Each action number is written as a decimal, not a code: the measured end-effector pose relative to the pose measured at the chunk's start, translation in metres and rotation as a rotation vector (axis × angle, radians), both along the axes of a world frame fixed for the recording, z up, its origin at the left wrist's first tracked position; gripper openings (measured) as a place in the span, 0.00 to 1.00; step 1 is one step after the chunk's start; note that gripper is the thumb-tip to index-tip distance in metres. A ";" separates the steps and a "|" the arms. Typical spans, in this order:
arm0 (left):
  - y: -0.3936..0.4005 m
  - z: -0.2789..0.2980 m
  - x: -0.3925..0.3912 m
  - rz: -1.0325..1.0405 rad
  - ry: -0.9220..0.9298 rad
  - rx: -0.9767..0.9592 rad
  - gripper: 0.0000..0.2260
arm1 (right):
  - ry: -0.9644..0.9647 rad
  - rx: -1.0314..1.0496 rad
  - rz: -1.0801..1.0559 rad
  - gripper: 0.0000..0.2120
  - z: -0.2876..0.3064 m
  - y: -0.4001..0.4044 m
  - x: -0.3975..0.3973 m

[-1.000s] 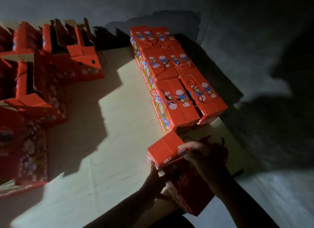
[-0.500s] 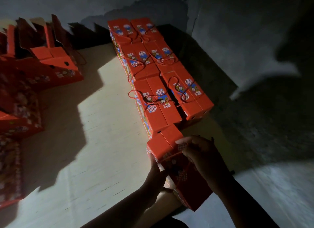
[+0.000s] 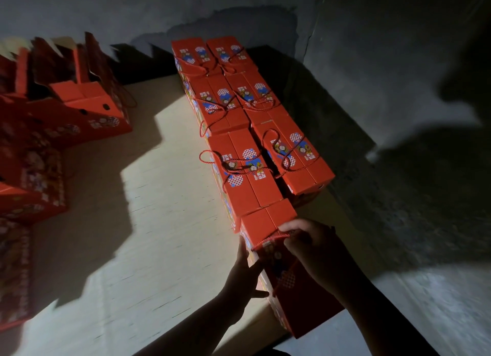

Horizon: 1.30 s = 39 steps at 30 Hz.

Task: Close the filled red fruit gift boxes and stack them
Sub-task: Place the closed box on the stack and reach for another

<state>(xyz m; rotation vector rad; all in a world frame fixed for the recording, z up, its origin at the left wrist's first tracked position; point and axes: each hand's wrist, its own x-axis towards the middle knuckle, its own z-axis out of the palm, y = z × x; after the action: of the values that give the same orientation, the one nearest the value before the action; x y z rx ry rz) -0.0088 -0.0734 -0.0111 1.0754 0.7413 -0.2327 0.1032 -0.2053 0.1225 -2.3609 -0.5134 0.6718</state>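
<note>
A closed red gift box (image 3: 261, 226) lies at the near end of a double row of closed red boxes (image 3: 245, 156) with rope handles. My right hand (image 3: 309, 242) rests on top of this near box, its fingers curled round the red rope handle (image 3: 268, 240). Straight fingers of my left hand (image 3: 243, 272) press flat against the box's left side. The box's near half lies in shadow under my right forearm.
Several open red boxes (image 3: 87, 108) with raised flaps stand at the far left, more (image 3: 32, 191) along the left edge. Everything rests on a pale board (image 3: 159, 222). A grey wall (image 3: 345, 63) runs behind and to the right of the row.
The box has slid forward until it meets the end of the row. My right hand has taken hold of the rope handle. The view has swung right.
</note>
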 end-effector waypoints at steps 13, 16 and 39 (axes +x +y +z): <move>0.096 -0.002 -0.087 0.278 -0.006 0.169 0.34 | -0.195 -0.550 0.087 0.29 -0.010 0.101 -0.097; 0.133 0.002 -0.125 0.362 -0.033 0.191 0.34 | -0.177 -0.476 0.169 0.29 -0.016 0.135 -0.122; 0.377 0.062 -0.372 0.814 0.127 1.166 0.24 | -0.196 -0.408 0.575 0.28 -0.037 0.305 -0.292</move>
<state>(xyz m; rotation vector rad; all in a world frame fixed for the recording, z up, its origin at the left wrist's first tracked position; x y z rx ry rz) -0.3808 0.3031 0.0510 1.7203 1.4256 0.9527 -0.1892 0.0992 0.0853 -2.6864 -1.2763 0.8628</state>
